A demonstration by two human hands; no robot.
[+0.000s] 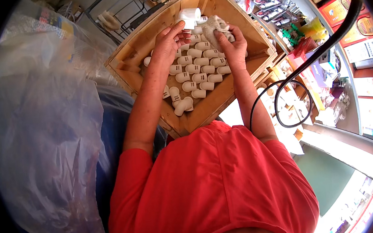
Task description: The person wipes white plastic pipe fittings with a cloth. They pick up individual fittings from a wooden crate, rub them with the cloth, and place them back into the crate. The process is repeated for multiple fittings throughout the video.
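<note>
Between the fingers and thumb of my left hand [170, 40] is a white plastic pipe elbow [190, 16], raised over the far part of a wooden box [187, 124]. My right hand [235, 47] grips a crumpled, light-coloured cloth [214, 32], a short way right of that elbow. Below both hands, rows of white plastic pipe fittings [200, 77] cover much of the box floor; several bear small dark labels. A few fittings [183, 105] sit together in the near corner. My forearms hide part of the box's contents.
Clear plastic sheeting [42, 127] hangs or lies along the left. On the right, shelves hold packaged goods [268, 6] and orange boxes [359, 20]. A black cable [319, 53] loops by my right arm. Beyond the box stands a black wire rack [132, 14].
</note>
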